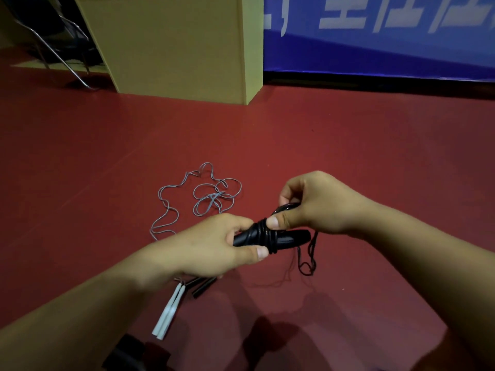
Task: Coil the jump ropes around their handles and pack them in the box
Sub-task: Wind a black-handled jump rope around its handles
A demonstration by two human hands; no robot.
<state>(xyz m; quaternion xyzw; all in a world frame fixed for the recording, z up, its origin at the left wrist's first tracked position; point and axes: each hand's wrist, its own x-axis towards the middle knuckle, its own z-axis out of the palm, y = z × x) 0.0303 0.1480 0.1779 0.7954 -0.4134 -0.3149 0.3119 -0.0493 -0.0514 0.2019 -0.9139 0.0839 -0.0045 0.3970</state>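
The left hand [214,245] gripped the black handles [270,236] above the floor [107,156], the right hand [313,204] pinched the black rope [288,208] coiled round them, and the grey rope [203,196] lay loose near the box [174,44].

Both forearms bare to the frame edge; no sleeves, watch, rings or gloves visible. Left hand [214,247] and right hand [318,204]: fingernails short, unpainted. Dark item at bottom edge near left forearm, too blurred to identify.
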